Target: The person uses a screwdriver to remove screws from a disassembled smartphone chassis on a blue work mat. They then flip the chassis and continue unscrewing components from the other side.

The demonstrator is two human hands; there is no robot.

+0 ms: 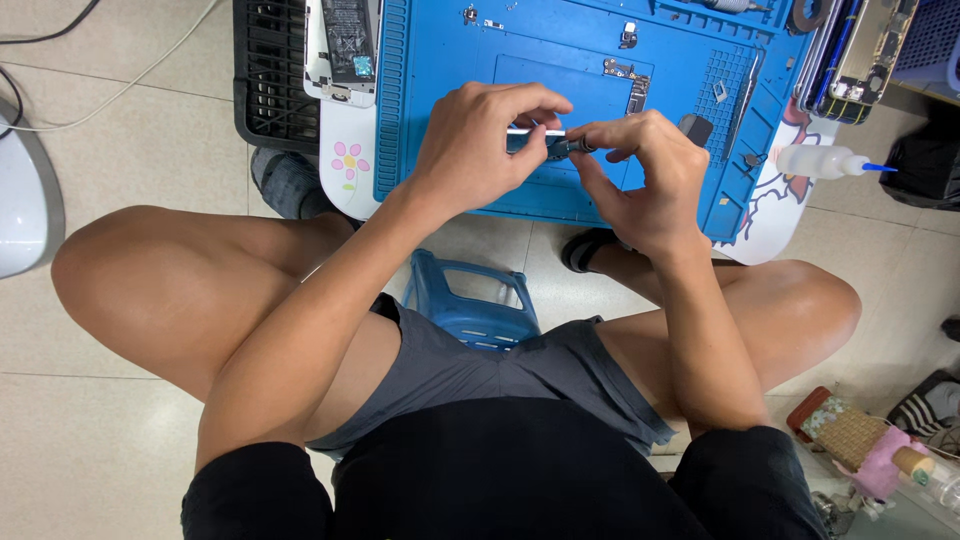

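Both hands meet over the middle of the blue work mat [450, 170]. The left hand [470, 150] curls down from above, thumb and fingers pinched on a slim silver tool [527, 131] that pokes out to the right. The right hand [640, 180] closes in from the other side, fingertips clamped on a small dark part [562, 148], which sits just above the mat's flat centre panel, right where the two hands touch. What the part is, exactly, is too small to tell.

Out from there: a dark square piece [697, 127] lies just right of the right hand, tiny metal brackets [625, 72] sit farther up the mat, and a pair of tweezers [745, 95] rests along the mat's right side. At the far left an opened phone [342, 45] lies face up by a black crate [268, 75]; at the far right another phone chassis [868, 55] is stacked on its edge. A white squeeze bottle [822, 160] with a blue tip lies on the surface's right corner. Below, a blue plastic stool [470, 300] shows between the knees.

The risk here looks plain: the grip is all fingertips, in the air. A slip of the tool could flick the part off the mat and onto the tiled floor [150, 130], or scatter the loose brackets nearby.
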